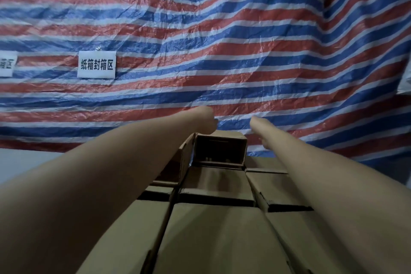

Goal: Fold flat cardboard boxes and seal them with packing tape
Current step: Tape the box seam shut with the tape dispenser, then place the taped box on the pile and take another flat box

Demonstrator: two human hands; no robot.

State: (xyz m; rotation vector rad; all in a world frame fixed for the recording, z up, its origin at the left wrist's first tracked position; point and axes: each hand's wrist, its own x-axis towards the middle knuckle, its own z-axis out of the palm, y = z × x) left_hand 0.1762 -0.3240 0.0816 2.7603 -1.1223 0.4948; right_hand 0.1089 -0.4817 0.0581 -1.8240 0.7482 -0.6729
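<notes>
An open-ended cardboard box (220,151) lies on its side at the far end of a pile of brown boxes, its dark inside facing me. Both my bare arms stretch out over the pile to it. My left hand (206,121) is at the box's far top-left corner, with its fingers curled down over the edge. My right hand (259,128) reaches past the box's right side with its fingers straight; the fingertips are foreshortened and hard to make out. No packing tape is in view.
Several folded cardboard boxes (218,236) fill the foreground in rows, with dark gaps between them. A red, white and blue striped tarp (222,40) hangs close behind the pile, bearing a white label (96,64). A strip of grey floor (26,162) shows at the left.
</notes>
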